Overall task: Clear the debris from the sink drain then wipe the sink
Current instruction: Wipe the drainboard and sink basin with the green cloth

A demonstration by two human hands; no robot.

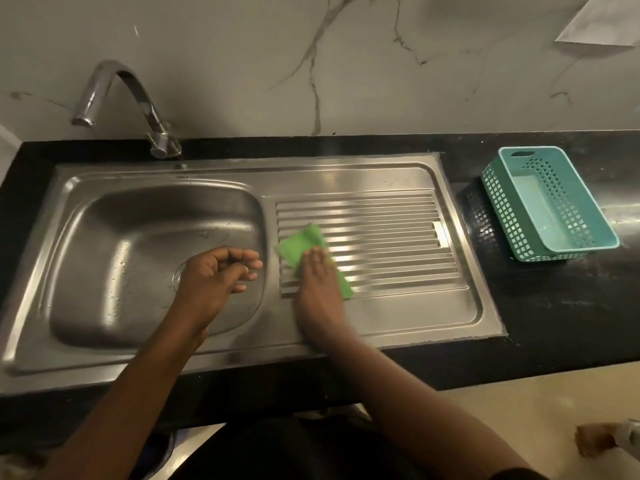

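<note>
Wiping seems in hand: the right hand point(317, 284) presses flat, straight fingers point(313, 255) on the bright green cloth point(300, 244), which lies on the ribbed drainboard point(381, 233) of the stainless steel sink point(398, 330); the left hand point(214, 275) hovers over the round drain point(177, 273), loosely curled, holding nothing visible; the next strokes have free ribs toward 3 o'clock, until the raised rim point(475, 289)

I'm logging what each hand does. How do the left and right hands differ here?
The left hand hovers over the basin; the right hand lies on the ribbed draining board. The left hand's fingers are loosely curled with nothing visible in them; the right hand's are straight, pressing a green cloth. Both are bare.
</note>
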